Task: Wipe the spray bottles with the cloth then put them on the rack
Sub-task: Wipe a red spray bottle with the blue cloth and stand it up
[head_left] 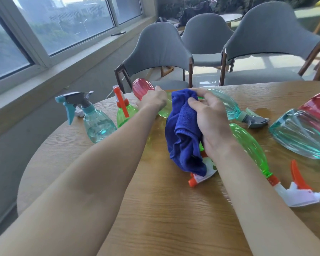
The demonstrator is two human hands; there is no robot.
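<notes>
My left hand grips the base end of a green spray bottle that lies slanted over the wooden table. Its white and orange nozzle points toward me. My right hand holds a blue cloth bunched around the middle of that bottle, hiding most of it. Just behind my left hand lies a red bottle. No rack is in view.
A teal bottle and a green bottle stand upright at the left. Lying to the right are a teal bottle, a green bottle, a large teal bottle and a red one. Grey chairs stand beyond the table.
</notes>
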